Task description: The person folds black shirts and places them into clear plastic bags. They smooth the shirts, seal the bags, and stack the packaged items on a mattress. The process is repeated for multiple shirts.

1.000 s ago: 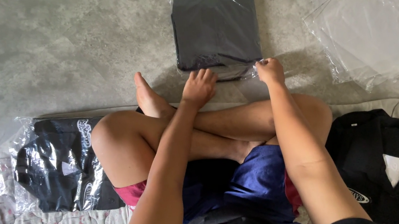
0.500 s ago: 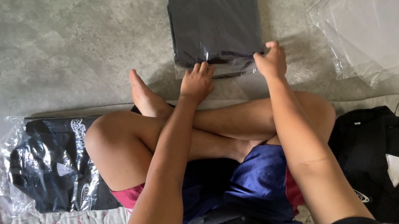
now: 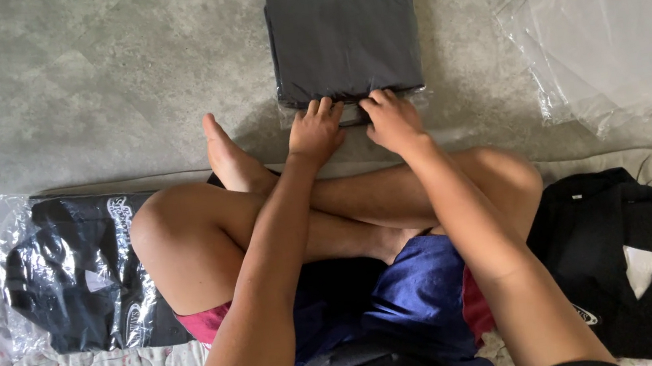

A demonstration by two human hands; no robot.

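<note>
Head view shows left hand (image 3: 316,131) and right hand (image 3: 391,120), fingers spread, pressing the near flap of the bagged dark garment (image 3: 343,32) on the floor (image 3: 74,82); sealing looks underway, needing firm, even pressure next.

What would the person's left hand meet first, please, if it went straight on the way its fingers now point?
The left hand already has its fingertips on the near edge of the bagged dark folded garment, so it would slide onto that package.

Dark square bagged garment (image 3: 342,32) ahead on the floor, empty clear bags (image 3: 610,24) right, bagged black garments (image 3: 71,274) left
</note>
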